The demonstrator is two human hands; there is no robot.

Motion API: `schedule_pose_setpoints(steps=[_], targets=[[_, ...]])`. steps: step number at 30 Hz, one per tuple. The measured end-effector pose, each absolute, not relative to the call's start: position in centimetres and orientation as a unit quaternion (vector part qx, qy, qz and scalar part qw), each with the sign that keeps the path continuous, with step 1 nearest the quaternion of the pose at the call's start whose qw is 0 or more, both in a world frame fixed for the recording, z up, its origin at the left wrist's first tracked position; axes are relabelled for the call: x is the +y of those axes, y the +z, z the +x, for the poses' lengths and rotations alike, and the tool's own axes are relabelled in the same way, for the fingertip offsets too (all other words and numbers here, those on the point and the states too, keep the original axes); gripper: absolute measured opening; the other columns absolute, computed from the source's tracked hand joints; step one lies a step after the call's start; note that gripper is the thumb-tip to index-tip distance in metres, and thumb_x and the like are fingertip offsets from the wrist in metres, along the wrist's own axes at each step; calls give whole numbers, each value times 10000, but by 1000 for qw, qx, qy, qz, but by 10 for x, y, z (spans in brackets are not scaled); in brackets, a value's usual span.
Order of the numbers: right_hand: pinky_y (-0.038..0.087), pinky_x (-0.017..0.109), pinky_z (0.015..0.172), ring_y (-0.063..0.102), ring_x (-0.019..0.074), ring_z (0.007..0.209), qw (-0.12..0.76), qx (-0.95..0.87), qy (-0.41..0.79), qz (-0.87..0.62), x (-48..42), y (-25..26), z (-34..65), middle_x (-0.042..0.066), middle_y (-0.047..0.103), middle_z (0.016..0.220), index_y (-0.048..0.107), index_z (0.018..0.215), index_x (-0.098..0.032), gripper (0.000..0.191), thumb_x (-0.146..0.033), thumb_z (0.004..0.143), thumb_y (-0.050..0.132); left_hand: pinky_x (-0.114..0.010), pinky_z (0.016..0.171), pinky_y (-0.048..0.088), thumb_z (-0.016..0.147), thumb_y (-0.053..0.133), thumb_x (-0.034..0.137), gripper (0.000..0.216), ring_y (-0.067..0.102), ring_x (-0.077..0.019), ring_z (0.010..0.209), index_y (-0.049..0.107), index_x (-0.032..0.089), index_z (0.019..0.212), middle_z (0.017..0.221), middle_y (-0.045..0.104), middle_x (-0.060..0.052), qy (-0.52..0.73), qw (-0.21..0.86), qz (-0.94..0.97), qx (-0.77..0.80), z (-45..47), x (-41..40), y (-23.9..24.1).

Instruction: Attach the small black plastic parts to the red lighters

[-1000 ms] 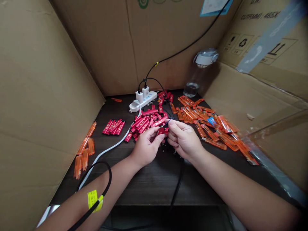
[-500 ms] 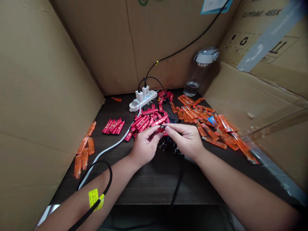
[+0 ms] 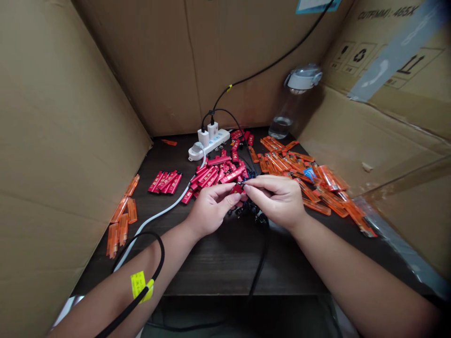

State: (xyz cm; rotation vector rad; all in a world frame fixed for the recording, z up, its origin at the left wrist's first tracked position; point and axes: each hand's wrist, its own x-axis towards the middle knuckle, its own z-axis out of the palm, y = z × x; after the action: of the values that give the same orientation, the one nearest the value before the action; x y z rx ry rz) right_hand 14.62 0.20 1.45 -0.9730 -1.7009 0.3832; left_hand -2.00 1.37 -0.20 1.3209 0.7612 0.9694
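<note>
Between finger and thumb, my left hand (image 3: 210, 209) grips a red lighter (image 3: 237, 188), mostly covered by the fingers. My right hand (image 3: 278, 199) is closed in a pinch at the lighter's top end, on a small black part (image 3: 243, 184) whose exact kind is too small to tell. Just beyond the hands spreads a heap of red lighters (image 3: 211, 174) with gold print. Under and between my hands lie small loose black and metal pieces (image 3: 260, 217), partly hidden by the right hand.
Orange lighters (image 3: 324, 195) are strewn on the right, with a few more (image 3: 123, 227) at left. Several red lighters (image 3: 165, 182) lie grouped apart. A power strip (image 3: 209, 144), cables and a water bottle (image 3: 294, 103) stand behind. Cardboard walls (image 3: 116, 94) enclose the dark table (image 3: 211, 272).
My right hand has shifted slightly right, and the fingertips have drawn a little apart. More of the red lighter shows in my left hand. The camera view has tilted slightly.
</note>
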Motion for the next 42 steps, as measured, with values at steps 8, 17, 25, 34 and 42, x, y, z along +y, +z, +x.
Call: schedule_pose_setpoints(steps=[8, 17, 25, 34, 42], targets=[[461, 219, 479, 597, 122, 499, 517, -710, 185, -442, 2, 14, 148, 45, 711, 631, 753, 734, -148, 115, -193, 761, 651, -315, 755, 576, 735, 724, 362, 327, 698, -206, 839, 735, 154, 988, 910, 745, -82, 469, 571, 578, 346, -18, 13, -7], [418, 219, 421, 514, 102, 429, 516, -650, 312, -462, 1, 18, 148, 26, 664, 550, 753, 739, -155, 173, -324, 730, 715, -337, 817, 558, 763, 714, 360, 294, 690, -190, 835, 736, 173, 988, 930, 739, -77, 434, 635, 556, 316, -22, 13, -6], [386, 214, 446, 417, 72, 425, 548, -711, 160, -411, -6, 16, 143, -14, 558, 509, 726, 764, -151, 72, -188, 774, 666, -325, 807, 557, 764, 710, 349, 284, 689, -205, 869, 739, 174, 986, 941, 745, -75, 465, 581, 583, 326, -20, 10, -2], [486, 248, 527, 579, 121, 515, 538, -715, 170, -412, -8, 14, 142, 31, 691, 670, 723, 822, -192, 92, -197, 810, 632, -339, 823, 560, 771, 700, 334, 251, 692, -221, 887, 749, 171, 955, 973, 745, -78, 468, 525, 623, 342, -21, 9, 0], [463, 266, 501, 546, 126, 509, 586, -618, 327, -410, -6, 13, 142, 12, 631, 610, 714, 827, -203, 80, -234, 769, 669, -342, 801, 561, 775, 694, 364, 298, 681, -193, 815, 727, 156, 985, 915, 737, -86, 440, 592, 584, 340, -21, 8, 0]])
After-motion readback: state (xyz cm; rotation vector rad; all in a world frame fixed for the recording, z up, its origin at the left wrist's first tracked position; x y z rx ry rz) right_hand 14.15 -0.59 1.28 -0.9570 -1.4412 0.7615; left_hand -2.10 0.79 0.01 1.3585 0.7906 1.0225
